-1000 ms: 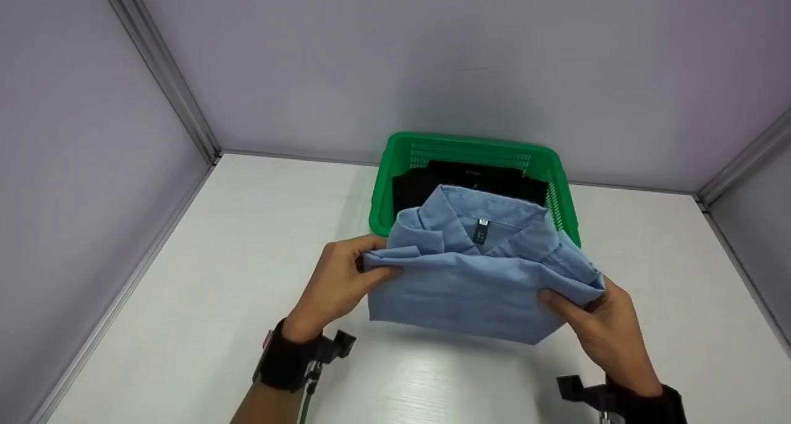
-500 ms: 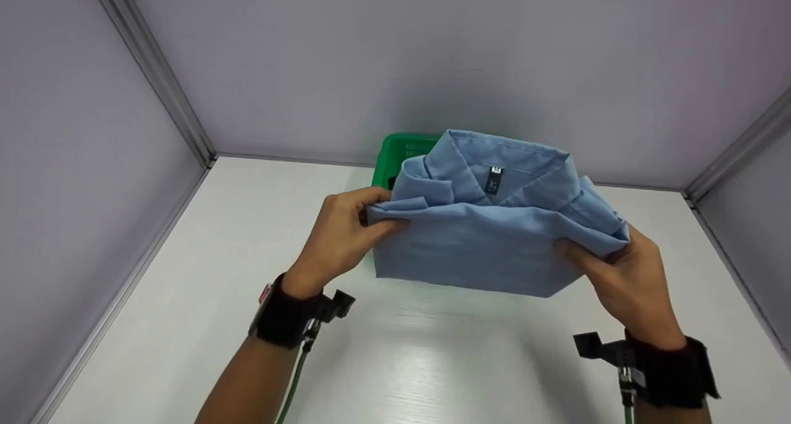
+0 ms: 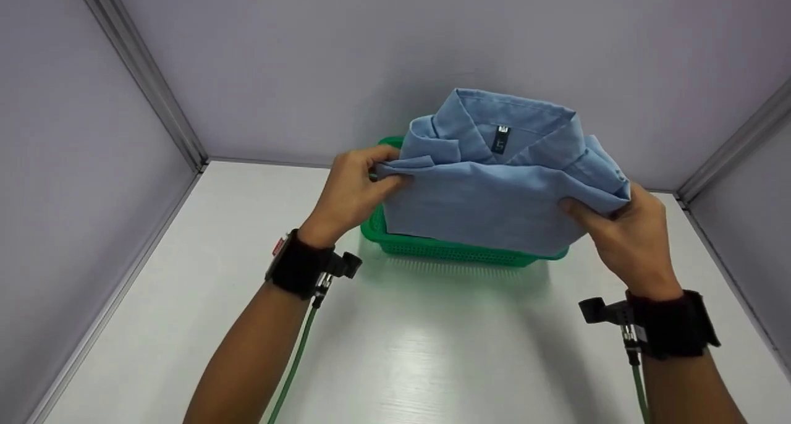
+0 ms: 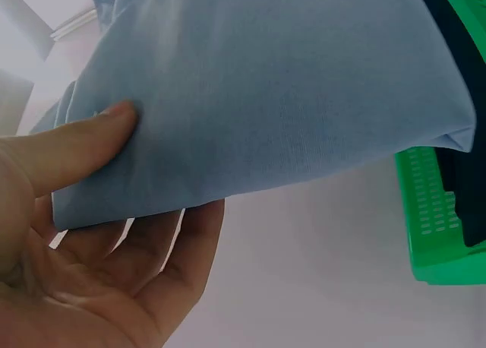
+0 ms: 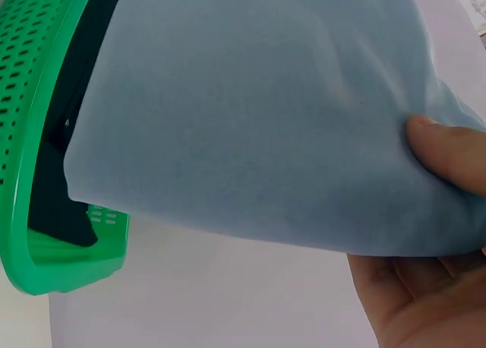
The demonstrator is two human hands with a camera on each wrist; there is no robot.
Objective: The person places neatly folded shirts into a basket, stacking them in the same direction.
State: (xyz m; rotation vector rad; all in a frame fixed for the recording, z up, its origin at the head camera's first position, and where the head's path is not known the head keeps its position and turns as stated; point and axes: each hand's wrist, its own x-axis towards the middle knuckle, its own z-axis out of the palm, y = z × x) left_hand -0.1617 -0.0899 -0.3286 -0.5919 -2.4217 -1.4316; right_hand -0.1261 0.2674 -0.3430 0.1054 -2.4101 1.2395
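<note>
A folded light blue collared shirt [image 3: 482, 195] with a dark neck label hangs over the green basket [image 3: 457, 253], covering most of it in the head view. My left hand [image 3: 355, 189] pinches the shirt's left side, thumb on the near face and fingers behind. On the right side my right hand [image 3: 630, 241] grips it the same way. Black folded clothing [image 4: 474, 188] lies inside the basket, showing past the shirt's edge in the left wrist view. The right wrist view also shows this black clothing [image 5: 57, 196] beside the basket's rim.
The basket stands on a white table [image 3: 408, 350] close to the pale back wall [image 3: 309, 59]. Side walls with grey metal corner strips [image 3: 145, 72] enclose the table left and right. Green cables [image 3: 296, 362] trail from both wrist cameras.
Both hands have carried the shirt forward, away from the body, until it is over the basket. The basket's front side has come into view below the shirt. Both grips stay the same.
</note>
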